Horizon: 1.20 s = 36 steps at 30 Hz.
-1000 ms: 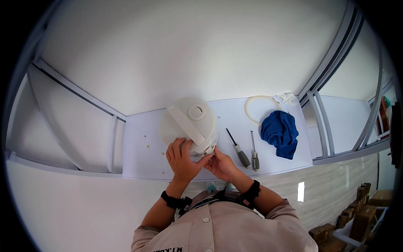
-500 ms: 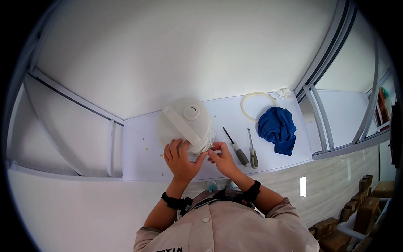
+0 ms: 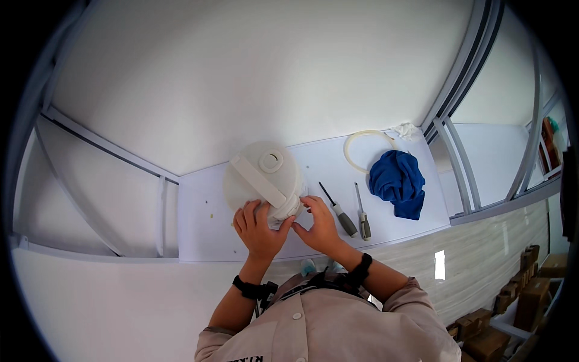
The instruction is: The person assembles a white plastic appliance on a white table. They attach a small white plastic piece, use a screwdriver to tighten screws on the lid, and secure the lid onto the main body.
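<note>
A cream-white rice cooker point(image 3: 244, 160) with a long bar handle point(image 3: 259, 181) and a round steam vent point(image 3: 271, 160) on its lid stands on the white table. My left hand point(image 3: 261, 235) grips its near edge, the fingers bent over the lid and the thumb at the front. On the front right side, my right hand point(image 3: 321, 229) holds the cooker with its fingertips against the wall, its thumb pointing toward my left thumb. The hands hide part of the cooker's front, and what lies beneath the fingertips does not show.
Right of the cooker lie two grey-handled screwdrivers point(image 3: 345, 223) point(image 3: 364, 226). Beyond them are a crumpled blue cloth point(image 3: 397, 181), a cream ring point(image 3: 350, 158) and a white crumpled tissue point(image 3: 405, 131). A wall backs the table point(image 3: 199, 238); metal frames point(image 3: 160, 214) flank it.
My right hand has shifted slightly up along the cooker's right side, and its thumb has come apart from its fingers. The left hand has stayed on the near edge.
</note>
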Each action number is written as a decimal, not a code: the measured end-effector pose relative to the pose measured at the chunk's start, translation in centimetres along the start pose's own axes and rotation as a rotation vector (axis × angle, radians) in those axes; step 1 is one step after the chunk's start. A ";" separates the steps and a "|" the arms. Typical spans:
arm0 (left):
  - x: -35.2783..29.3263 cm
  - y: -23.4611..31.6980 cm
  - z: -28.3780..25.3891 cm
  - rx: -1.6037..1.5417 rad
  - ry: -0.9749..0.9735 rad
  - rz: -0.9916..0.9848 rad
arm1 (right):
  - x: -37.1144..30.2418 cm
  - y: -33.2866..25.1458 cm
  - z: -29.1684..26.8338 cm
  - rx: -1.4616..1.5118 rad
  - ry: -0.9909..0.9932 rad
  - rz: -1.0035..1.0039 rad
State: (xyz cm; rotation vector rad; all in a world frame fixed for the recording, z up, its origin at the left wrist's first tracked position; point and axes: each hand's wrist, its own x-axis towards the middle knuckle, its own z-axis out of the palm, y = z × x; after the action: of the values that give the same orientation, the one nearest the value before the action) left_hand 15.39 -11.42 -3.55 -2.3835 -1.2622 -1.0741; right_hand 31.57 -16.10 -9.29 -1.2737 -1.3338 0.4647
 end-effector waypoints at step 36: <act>-0.8 -0.2 1.3 0.088 0.027 -0.005 | 0.7 1.2 -0.7 0.041 -0.040 0.043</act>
State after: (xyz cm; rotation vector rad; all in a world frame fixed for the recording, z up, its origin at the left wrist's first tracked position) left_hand 15.61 -11.18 -5.04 -2.2952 -1.2799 -1.0263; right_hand 32.84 -15.39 -9.86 -1.2675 -1.3256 0.5473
